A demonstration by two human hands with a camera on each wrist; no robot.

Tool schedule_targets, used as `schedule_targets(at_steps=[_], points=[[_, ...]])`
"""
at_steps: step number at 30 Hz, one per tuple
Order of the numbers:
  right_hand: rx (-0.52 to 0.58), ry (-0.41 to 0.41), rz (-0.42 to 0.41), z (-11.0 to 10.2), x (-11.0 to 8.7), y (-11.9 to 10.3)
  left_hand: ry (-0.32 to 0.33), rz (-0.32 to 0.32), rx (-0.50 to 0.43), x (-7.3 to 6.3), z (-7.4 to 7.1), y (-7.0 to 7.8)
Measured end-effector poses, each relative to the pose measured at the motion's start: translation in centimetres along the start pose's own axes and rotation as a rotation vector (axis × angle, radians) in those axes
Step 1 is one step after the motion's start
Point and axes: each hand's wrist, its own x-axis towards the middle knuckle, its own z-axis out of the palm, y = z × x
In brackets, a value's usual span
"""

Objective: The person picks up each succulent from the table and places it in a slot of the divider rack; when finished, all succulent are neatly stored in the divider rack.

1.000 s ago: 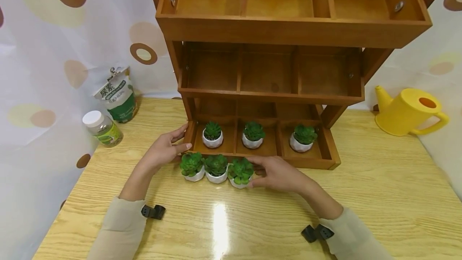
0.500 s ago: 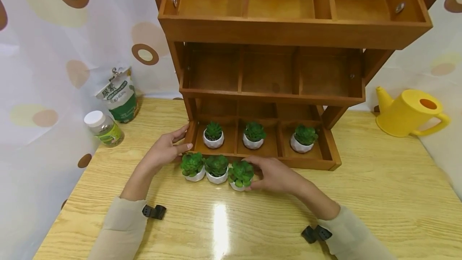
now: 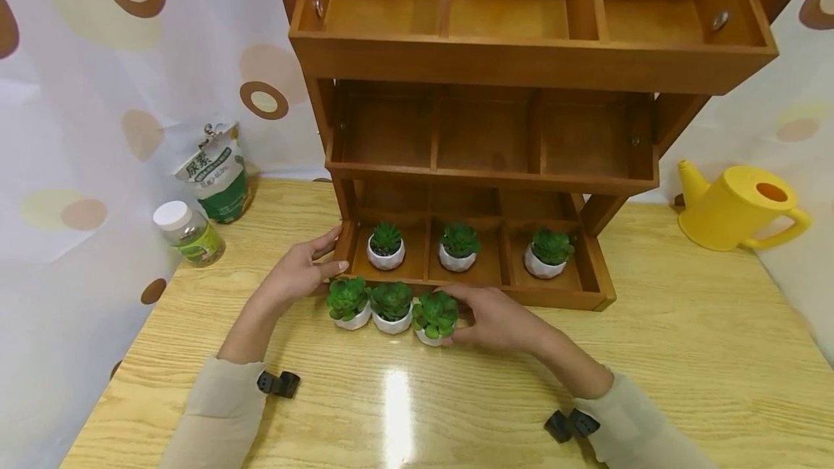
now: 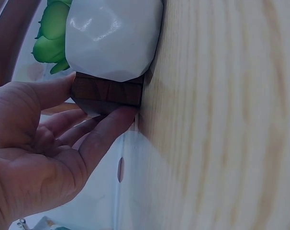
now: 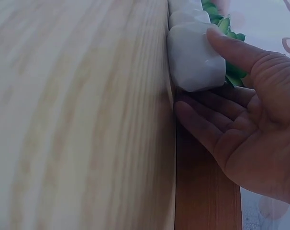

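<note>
My left hand (image 3: 296,273) grips the left front corner of the wooden shelf's lowest tier (image 4: 106,91), thumb on one side and fingers on the other. In front of that tier, a left potted succulent (image 3: 348,302), a middle one (image 3: 392,306) and a right one (image 3: 436,317) stand in a row on the table. My right hand (image 3: 498,317) holds the right succulent by its white faceted pot (image 5: 193,57); the thumb lies on the pot's front and the other fingers are behind and beside it. Part of the pot is hidden by leaves in the head view.
More potted succulents (image 3: 459,246) sit inside the lowest tier, one per compartment. Above rise the middle tier (image 3: 489,176) and the top tier (image 3: 528,64). A jar (image 3: 189,234) and a clipped pouch (image 3: 218,179) stand left; a yellow watering can (image 3: 736,208) stands right.
The right succulent has shifted slightly away from the middle one and a little toward me, with my right fingers closer round its pot. My left hand keeps its place on the shelf.
</note>
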Motion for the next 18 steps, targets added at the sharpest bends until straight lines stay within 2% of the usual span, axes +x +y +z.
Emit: schedule_targets(at_steps=[4,11,18], points=[[0.044,-0.007,-0.01,-0.05,0.0,0.12,0.002,0.012,-0.003,-0.06,0.05,-0.01],[0.018,0.006,-0.013,0.09,0.01,0.21,0.003,0.008,-0.001,-0.15,0.05,0.0],[0.053,0.014,-0.011,0.14,-0.11,0.45,0.002,0.002,0.004,-0.01,0.04,0.05]])
